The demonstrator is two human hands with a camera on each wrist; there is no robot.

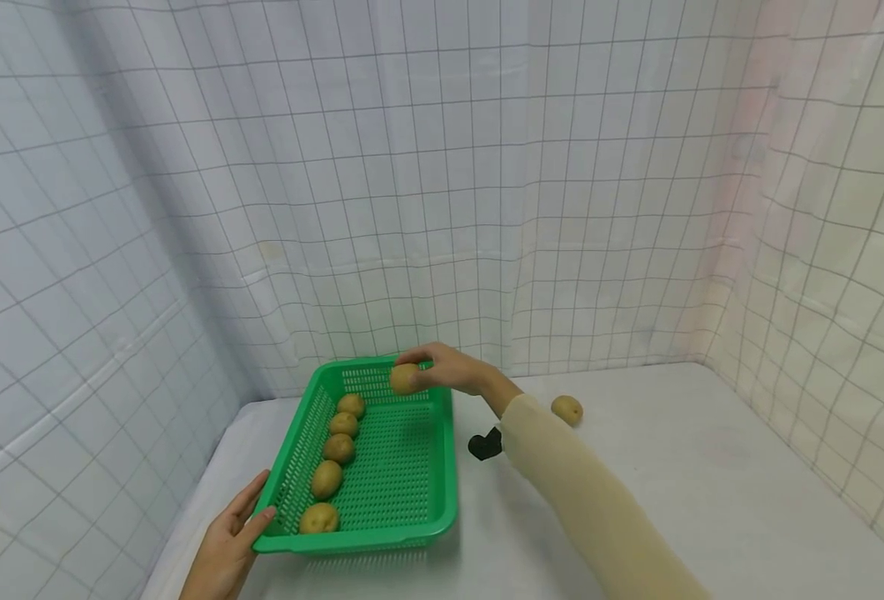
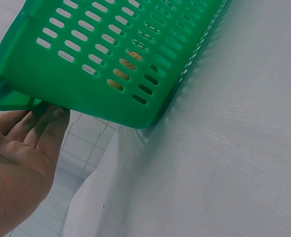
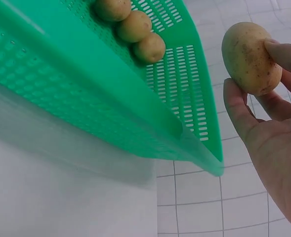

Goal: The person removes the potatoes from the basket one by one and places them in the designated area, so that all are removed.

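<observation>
My right hand (image 1: pixel 451 367) pinches a potato (image 1: pixel 404 380) above the far right part of a green plastic basket (image 1: pixel 392 467). Up close in the right wrist view, this potato (image 3: pixel 249 57) is brownish yellow with dark specks, held between thumb and fingers clear of the basket wall. Several potatoes (image 1: pixel 339 449) line the basket's left side from back to front. At the near left corner, my left hand (image 1: pixel 224 537) grips the rim. The left wrist view has its fingers (image 2: pixel 54 133) curled up beneath the rim of the slotted wall.
A loose potato (image 1: pixel 567 410) lies on the white-covered table (image 1: pixel 681 467), right of the basket. Beside my right sleeve is a black, partly hidden object (image 1: pixel 484 445). White sheets with a grid pattern (image 1: pixel 471 208) enclose the table at the back and sides.
</observation>
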